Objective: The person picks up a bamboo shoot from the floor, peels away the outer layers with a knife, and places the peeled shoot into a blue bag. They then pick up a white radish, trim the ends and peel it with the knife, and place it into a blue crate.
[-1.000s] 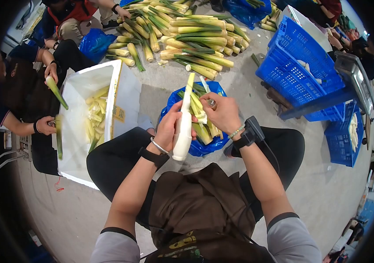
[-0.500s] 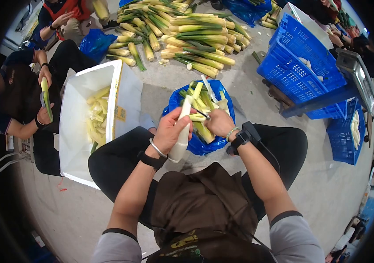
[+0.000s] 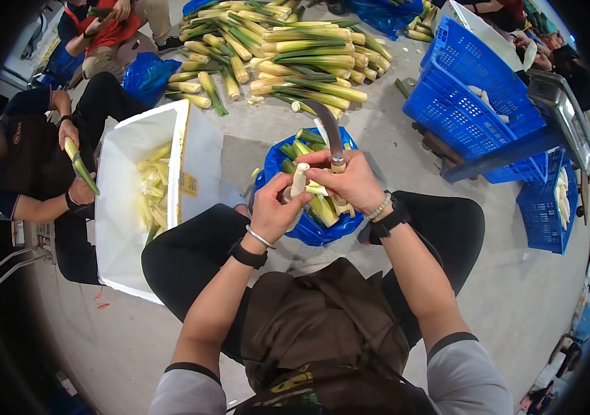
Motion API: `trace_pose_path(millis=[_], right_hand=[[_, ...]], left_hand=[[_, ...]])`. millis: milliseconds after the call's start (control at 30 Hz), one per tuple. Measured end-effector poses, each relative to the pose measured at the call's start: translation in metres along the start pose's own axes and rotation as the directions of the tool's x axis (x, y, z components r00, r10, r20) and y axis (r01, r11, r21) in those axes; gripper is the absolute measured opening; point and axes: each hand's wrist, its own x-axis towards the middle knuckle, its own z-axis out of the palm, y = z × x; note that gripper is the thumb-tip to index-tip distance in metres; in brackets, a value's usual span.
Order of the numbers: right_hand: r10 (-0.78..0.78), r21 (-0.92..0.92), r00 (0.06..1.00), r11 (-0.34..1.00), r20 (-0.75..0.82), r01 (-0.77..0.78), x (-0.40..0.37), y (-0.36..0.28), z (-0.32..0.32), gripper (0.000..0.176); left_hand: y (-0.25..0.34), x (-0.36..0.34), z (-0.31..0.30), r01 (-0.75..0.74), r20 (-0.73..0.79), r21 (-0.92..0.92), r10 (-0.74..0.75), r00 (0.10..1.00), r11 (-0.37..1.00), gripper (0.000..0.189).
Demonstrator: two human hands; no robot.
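My left hand (image 3: 276,209) is wrapped round a peeled white water bamboo shoot (image 3: 300,181), its tip pointing up. In my right hand (image 3: 351,184) is a sickle knife (image 3: 334,135), gripped by its pale wooden handle, the curved blade pointing up and away from me. The thumb of that hand reaches to the shoot, by a pale strip of husk. Both hands are over a blue plastic bag (image 3: 319,235) holding green and yellow husks, between my knees.
A white foam box (image 3: 201,149) with yellowish husks stands at left. Beyond the bag lies a large pile of unpeeled shoots (image 3: 312,59). Blue crates (image 3: 464,114) and a metal scale (image 3: 558,100) are at right. A co-worker (image 3: 32,138) at left holds a green shoot.
The shoot has tipped more upright and my left hand has moved slightly down. My right hand has come up beside it, and the knife's curved blade now points upward in plain view.
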Motion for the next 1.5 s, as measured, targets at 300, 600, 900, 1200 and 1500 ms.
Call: trace_pose_path(millis=[300, 600, 900, 1200, 1500], right_hand=[[-0.076, 0.000, 0.992, 0.997, -0.103, 0.076, -0.011, 0.004, -0.011, 0.017], [0.072, 0.127, 0.971, 0.991, -0.226, -0.043, -0.002, 0.012, -0.027, 0.016], [0.254, 0.029, 0.928, 0.966, -0.273, -0.256, 0.000, 0.045, -0.052, 0.040], [0.386, 0.428, 0.915, 0.851, -0.116, -0.305, -0.020, 0.048, -0.063, 0.040], [0.258, 0.661, 0.816, 0.727, -0.517, 0.188, -0.013, -0.028, -0.174, 0.037]], left_hand=[[0.017, 0.001, 0.012, 0.197, 0.251, -0.380, -0.104, 0.962, 0.904, 0.032], [0.024, 0.008, 0.017, 0.559, 0.595, -0.723, -0.044, 0.802, 0.405, 0.034], [-0.011, 0.041, 0.012, 0.269, 0.227, -0.959, -0.326, 0.918, 0.091, 0.028], [0.021, 0.055, 0.032, 0.408, 0.208, -0.866, -0.533, 0.820, 0.290, 0.038], [-0.003, 0.043, 0.069, 0.703, 0.425, -0.443, -0.560, 0.711, 0.556, 0.031]])
